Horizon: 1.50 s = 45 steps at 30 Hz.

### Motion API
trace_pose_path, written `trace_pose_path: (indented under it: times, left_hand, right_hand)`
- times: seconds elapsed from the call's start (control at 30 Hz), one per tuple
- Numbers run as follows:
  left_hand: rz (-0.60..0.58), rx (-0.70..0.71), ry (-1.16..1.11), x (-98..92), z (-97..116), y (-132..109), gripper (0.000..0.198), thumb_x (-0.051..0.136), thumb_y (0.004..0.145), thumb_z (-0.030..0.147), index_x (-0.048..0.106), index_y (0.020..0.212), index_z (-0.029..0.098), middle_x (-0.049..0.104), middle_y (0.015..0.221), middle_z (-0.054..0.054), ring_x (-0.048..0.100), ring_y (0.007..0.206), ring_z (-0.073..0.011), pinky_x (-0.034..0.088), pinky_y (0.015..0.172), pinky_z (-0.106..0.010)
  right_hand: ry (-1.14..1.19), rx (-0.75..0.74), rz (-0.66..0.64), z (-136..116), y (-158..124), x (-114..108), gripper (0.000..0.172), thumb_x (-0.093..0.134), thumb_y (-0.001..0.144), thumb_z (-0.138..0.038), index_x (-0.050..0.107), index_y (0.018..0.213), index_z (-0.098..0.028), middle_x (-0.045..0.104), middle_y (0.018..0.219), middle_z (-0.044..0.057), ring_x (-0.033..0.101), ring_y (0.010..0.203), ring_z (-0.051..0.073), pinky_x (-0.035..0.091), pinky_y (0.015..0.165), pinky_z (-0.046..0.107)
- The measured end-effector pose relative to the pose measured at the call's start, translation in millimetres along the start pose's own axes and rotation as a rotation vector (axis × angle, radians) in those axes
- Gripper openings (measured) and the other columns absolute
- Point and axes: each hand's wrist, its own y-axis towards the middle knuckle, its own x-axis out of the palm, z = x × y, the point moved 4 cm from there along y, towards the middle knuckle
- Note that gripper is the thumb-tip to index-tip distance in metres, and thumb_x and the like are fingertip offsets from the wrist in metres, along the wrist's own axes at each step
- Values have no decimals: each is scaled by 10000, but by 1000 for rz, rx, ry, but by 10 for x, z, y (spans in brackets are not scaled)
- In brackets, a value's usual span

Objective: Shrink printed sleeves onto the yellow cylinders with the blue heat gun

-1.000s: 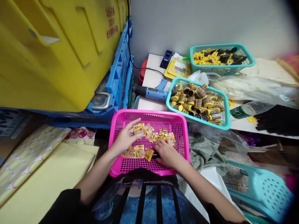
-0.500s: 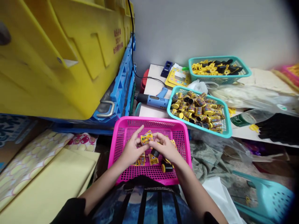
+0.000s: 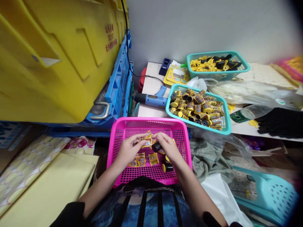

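My left hand (image 3: 127, 151) pinches a small yellow printed plastic sleeve (image 3: 148, 140) between thumb and fingers. A short black cylinder (image 3: 156, 147) is held in my right hand (image 3: 168, 146), whose fingertips are at the sleeve's right edge. Both hands are over a pink mesh basket (image 3: 148, 119) near my lap. Inside it lie more printed sleeves (image 3: 140, 160) and a black cylinder with a yellow end (image 3: 167, 167). My right hand partly covers other pieces there.
On the table, a turquoise basket (image 3: 227, 118) holds many wrapped cylinders, beside a blue heat gun (image 3: 153, 100). Behind is another turquoise basket (image 3: 247, 66) of yellow and black parts. A large yellow bin (image 3: 59, 63) stands left, and a turquoise plastic stool (image 3: 272, 189) right.
My left fingers have closed in on the sleeve, with the index finger no longer raised. The sleeve appears turned, and the black cylinder shows more clearly. The view has shifted slightly.
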Motion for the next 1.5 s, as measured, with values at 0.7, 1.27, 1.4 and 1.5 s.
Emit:
trace_pose_path:
  times: [0.7,1.27,1.4,1.5]
  left_hand:
    - [67,259,65,-68,95,-28,160,718,759,253,777,906,275,756,876,-32,696,827,-151,576,766,-261]
    - [82,275,116,-62,211,-29,150,688,789,280,781,901,244,754,867,-52,684,802,-171,575,732,-288]
    - [78,323,121,-69,242,-38,154,683,791,243,779,911,253,752,867,-46,687,835,-170,573,775,-287]
    - [87,358,130,-84,270,-58,159,680,796,231,778,918,258,749,889,-46,688,847,-168,574,785,-286]
  right_hand:
    - [245,60,-94,-47,-86,-169,432,820,606,-395,683,945,-167,678,920,50,635,763,101,540,699,215]
    - [265,53,9,21,-96,-54,477,794,620,-494,631,907,-150,650,870,39,610,690,88,525,626,206]
    - [291,92,-14,44,-91,21,507,791,619,-518,609,868,-115,635,769,43,578,539,85,476,499,187]
    - [346,112,12,77,-96,75,534,769,631,-565,568,834,-113,610,725,25,572,509,76,457,473,158]
